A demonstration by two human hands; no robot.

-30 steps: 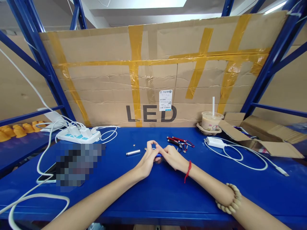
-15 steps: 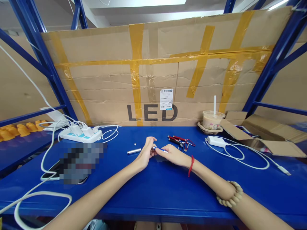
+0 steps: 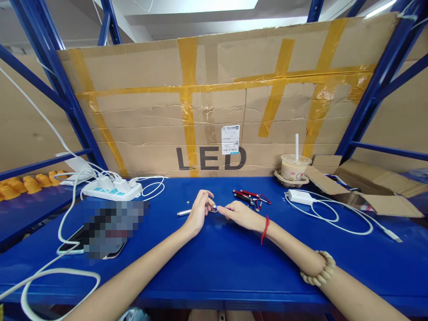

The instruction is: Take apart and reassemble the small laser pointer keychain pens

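Observation:
In the middle of the table my left hand [image 3: 198, 214] has its fingers curled around a small shiny metal piece [image 3: 214, 208]. My right hand [image 3: 239, 215] is closed, thumb and forefinger pinched together right beside that piece. What lies inside the right fingers is too small and hidden to name. A silver metal tube [image 3: 183, 213] lies on the table at the left hand's outer side. Behind the tube is a tiny round silver part [image 3: 188, 202]. Several red and black slim tubes with clips [image 3: 249, 196] lie together behind my right hand, with small loose parts near them.
At left stand a white power strip [image 3: 112, 191] with cables and a phone [image 3: 113, 254], partly blurred out. On the right are a drink cup [image 3: 294, 167] in a carrier, a white adapter [image 3: 301, 197] with its cable, and an open cardboard box [image 3: 384, 205]. Cardboard [image 3: 150, 125] walls the back.
A blue and silver stick-like thing that showed along my right thumb is hardly visible now. My hands have drawn slightly apart, and the shiny metal piece shows between them.

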